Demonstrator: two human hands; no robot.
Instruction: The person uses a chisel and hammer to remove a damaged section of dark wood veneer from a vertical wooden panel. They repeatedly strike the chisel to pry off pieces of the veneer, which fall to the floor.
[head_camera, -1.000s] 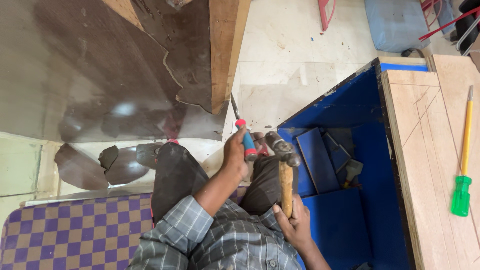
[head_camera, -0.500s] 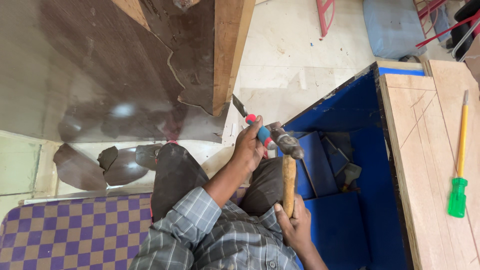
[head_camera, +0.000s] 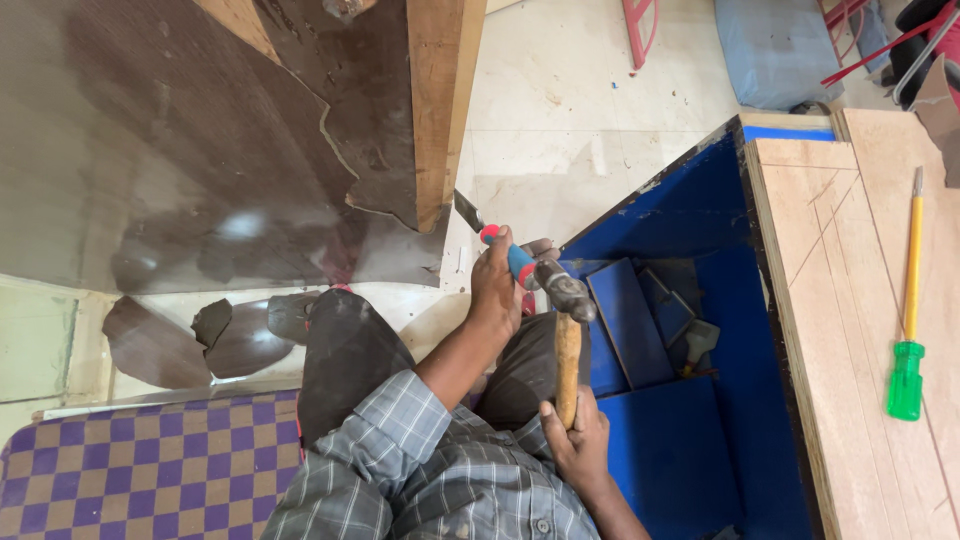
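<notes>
Pale floor tiles (head_camera: 560, 120) run under a big wooden board (head_camera: 440, 100) faced with dark brown laminate (head_camera: 150, 150), which is cracked and peeled near its lower corner; loose laminate shards (head_camera: 190, 335) lie on the floor below it. At that corner the left hand (head_camera: 495, 285) is wrapped tight around the red-and-blue handle of a chisel (head_camera: 495, 245), blade tip set against the board's edge where the laminate has lifted. The right hand (head_camera: 580, 445) has its grip pressed together around the wooden shaft of a hammer (head_camera: 567, 340), the steel head touching the chisel's butt end. Just to the right stands a blue-lined wooden box (head_camera: 700, 200) with blue offcuts (head_camera: 625, 320) inside. A yellow screwdriver with a green handle (head_camera: 908, 340) lies well apart on a plywood panel (head_camera: 850, 300).
</notes>
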